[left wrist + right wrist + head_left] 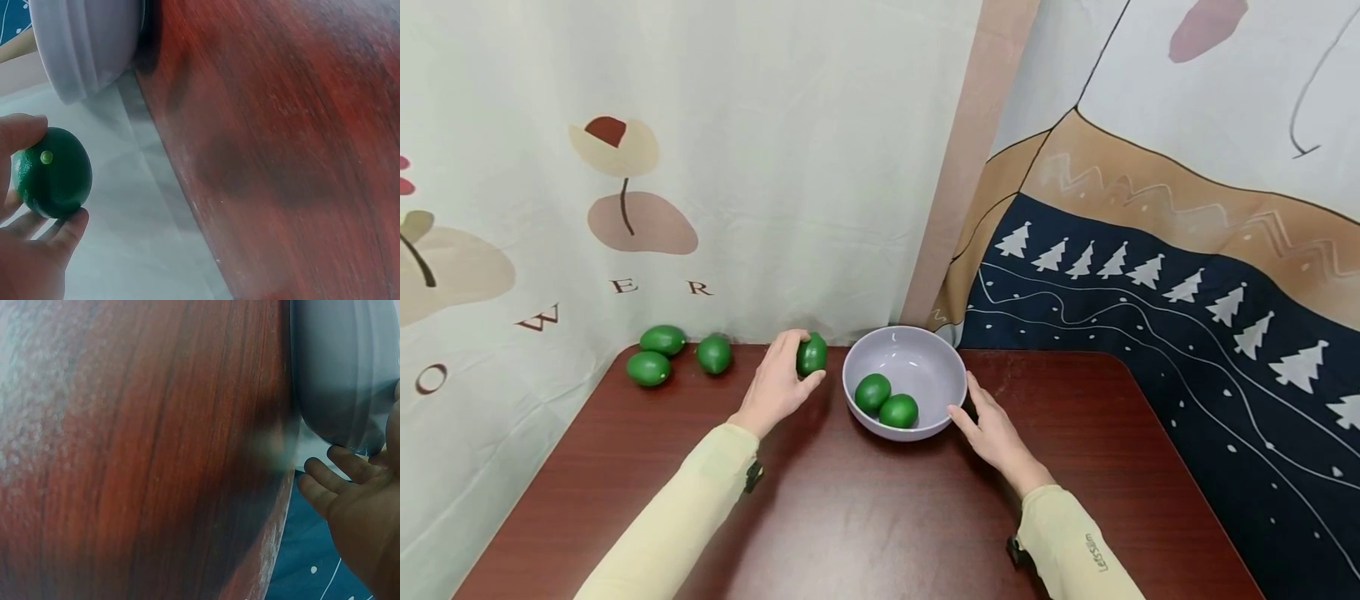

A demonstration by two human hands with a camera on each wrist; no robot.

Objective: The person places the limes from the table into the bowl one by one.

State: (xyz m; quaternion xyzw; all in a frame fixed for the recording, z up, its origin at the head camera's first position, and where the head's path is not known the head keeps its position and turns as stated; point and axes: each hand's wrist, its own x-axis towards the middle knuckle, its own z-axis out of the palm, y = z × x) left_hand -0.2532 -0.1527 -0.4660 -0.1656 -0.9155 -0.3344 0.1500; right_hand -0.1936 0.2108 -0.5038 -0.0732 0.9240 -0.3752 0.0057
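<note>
My left hand (778, 383) pinches a green lime (812, 354) between thumb and fingers, above the table and left of the bowl. In the left wrist view the held lime (56, 172) shows its pale stem end. A lilac bowl (936, 367) stands near the table's back edge with two limes (886, 402) lying inside. At its right side, my right hand (996, 429) rests thumb and fingers against the outer wall, the fingers mostly straight. The right wrist view shows that hand (365, 512) with its fingers spread beside the bowl (344, 369).
Three more limes (662, 340) lie grouped at the table's back left corner. The dark red wooden table (865, 517) meets a pale printed curtain (775, 208) behind it. A navy fabric with white trees (1075, 317) hangs at the right.
</note>
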